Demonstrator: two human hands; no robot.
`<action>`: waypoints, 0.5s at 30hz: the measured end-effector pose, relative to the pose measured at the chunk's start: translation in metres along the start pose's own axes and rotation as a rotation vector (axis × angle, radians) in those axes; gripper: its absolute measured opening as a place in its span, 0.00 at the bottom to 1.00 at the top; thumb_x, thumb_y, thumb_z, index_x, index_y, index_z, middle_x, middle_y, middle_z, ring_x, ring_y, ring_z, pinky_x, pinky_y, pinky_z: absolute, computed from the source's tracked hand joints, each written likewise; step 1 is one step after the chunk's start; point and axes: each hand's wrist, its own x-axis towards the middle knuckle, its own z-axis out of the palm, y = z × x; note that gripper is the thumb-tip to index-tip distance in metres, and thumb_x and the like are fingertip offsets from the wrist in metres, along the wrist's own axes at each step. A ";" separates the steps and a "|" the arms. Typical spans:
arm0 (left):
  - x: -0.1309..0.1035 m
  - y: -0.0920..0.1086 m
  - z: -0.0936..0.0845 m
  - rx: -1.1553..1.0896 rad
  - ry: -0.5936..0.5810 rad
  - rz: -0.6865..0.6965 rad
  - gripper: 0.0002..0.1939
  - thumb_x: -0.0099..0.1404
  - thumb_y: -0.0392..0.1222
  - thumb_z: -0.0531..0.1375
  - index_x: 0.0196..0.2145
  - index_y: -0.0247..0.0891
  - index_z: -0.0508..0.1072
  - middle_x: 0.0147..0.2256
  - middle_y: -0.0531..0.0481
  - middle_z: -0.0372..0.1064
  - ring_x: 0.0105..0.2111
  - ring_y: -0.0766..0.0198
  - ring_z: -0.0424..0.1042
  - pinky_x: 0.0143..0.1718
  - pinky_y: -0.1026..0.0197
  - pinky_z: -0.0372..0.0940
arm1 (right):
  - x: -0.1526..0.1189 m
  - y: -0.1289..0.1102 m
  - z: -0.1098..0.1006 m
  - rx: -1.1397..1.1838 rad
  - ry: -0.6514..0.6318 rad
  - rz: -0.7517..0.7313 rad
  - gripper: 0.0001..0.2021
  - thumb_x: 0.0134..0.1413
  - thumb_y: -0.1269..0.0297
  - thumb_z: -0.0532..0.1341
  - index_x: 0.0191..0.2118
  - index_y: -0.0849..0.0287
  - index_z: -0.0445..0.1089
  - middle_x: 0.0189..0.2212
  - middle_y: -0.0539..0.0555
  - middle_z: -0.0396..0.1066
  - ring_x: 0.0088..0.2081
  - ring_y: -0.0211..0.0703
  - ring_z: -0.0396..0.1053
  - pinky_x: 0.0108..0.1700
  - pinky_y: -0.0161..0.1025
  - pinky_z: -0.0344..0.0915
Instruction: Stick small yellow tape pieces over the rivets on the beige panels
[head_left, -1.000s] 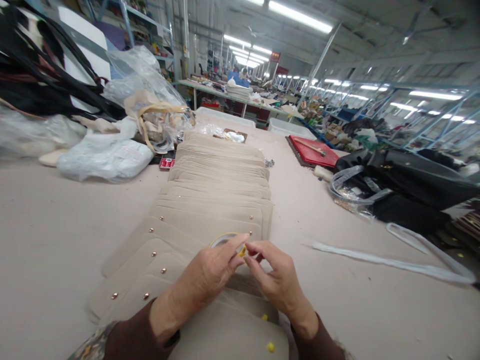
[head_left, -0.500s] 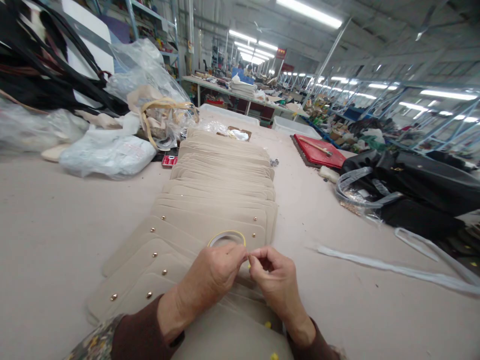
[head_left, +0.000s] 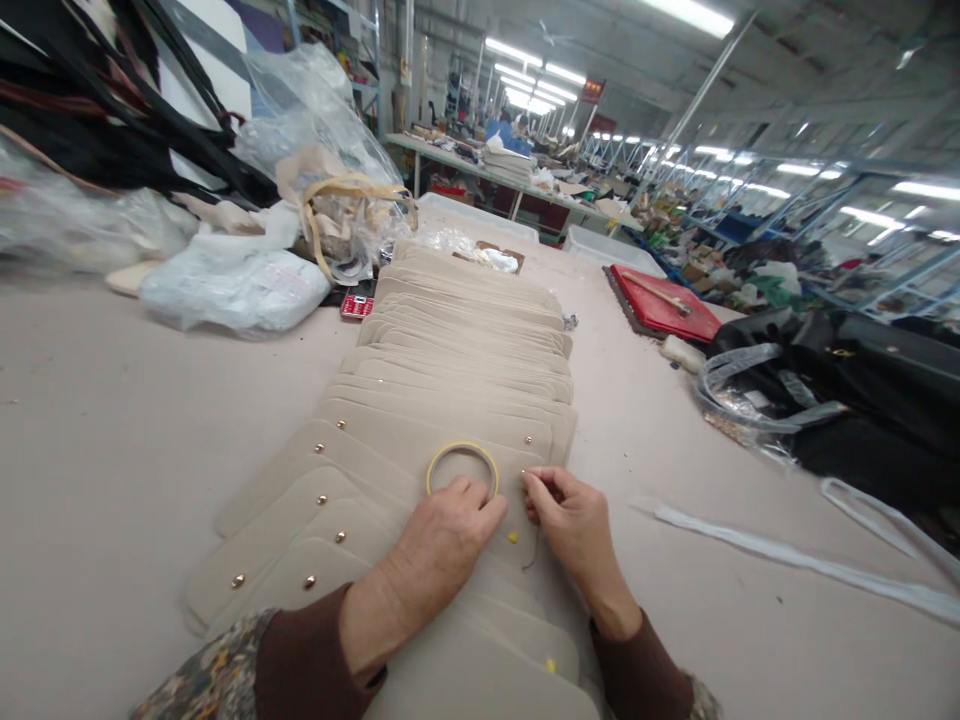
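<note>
A broad pale beige table (head_left: 112, 450) bears a long overlapping row of flat beige round-cornered panels (head_left: 450, 340). Over its near part are the person's left hand (head_left: 442, 525) and right hand (head_left: 577, 520). The left hand's curled fingers grasp the near side of a yellow-edged ring-shaped roll of tape (head_left: 462, 446) above the panels. A small yellow scrap (head_left: 513, 538) lies between the hands. The right fingertips gather beside a tiny round gold-coloured stud (head_left: 523, 473); whether they grip anything cannot be told.
</note>
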 end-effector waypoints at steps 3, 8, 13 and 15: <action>0.001 0.001 -0.003 -0.016 -0.034 0.004 0.05 0.69 0.33 0.53 0.35 0.37 0.67 0.34 0.47 0.68 0.35 0.56 0.66 0.34 0.57 0.65 | 0.002 -0.002 0.005 -0.172 0.048 -0.143 0.10 0.57 0.62 0.57 0.30 0.59 0.73 0.24 0.52 0.74 0.26 0.40 0.70 0.32 0.36 0.65; 0.001 0.000 -0.004 -0.029 -0.051 -0.014 0.05 0.68 0.32 0.53 0.36 0.37 0.67 0.35 0.47 0.68 0.36 0.56 0.66 0.34 0.57 0.65 | 0.005 -0.002 0.011 -0.346 0.098 -0.226 0.10 0.57 0.66 0.55 0.29 0.58 0.72 0.26 0.54 0.76 0.27 0.41 0.71 0.33 0.36 0.64; -0.001 -0.002 -0.001 -0.029 -0.036 -0.023 0.05 0.68 0.32 0.53 0.36 0.37 0.68 0.35 0.47 0.68 0.36 0.56 0.66 0.35 0.57 0.65 | 0.003 0.000 0.011 -0.246 0.143 -0.081 0.11 0.55 0.62 0.59 0.43 0.59 0.69 0.23 0.51 0.75 0.26 0.43 0.73 0.33 0.37 0.66; -0.002 -0.002 -0.001 -0.037 -0.033 -0.023 0.05 0.68 0.32 0.53 0.36 0.37 0.68 0.35 0.46 0.67 0.36 0.56 0.66 0.34 0.57 0.65 | 0.000 0.003 0.008 -0.144 0.154 0.004 0.16 0.55 0.59 0.60 0.47 0.60 0.65 0.20 0.48 0.73 0.23 0.43 0.72 0.30 0.37 0.67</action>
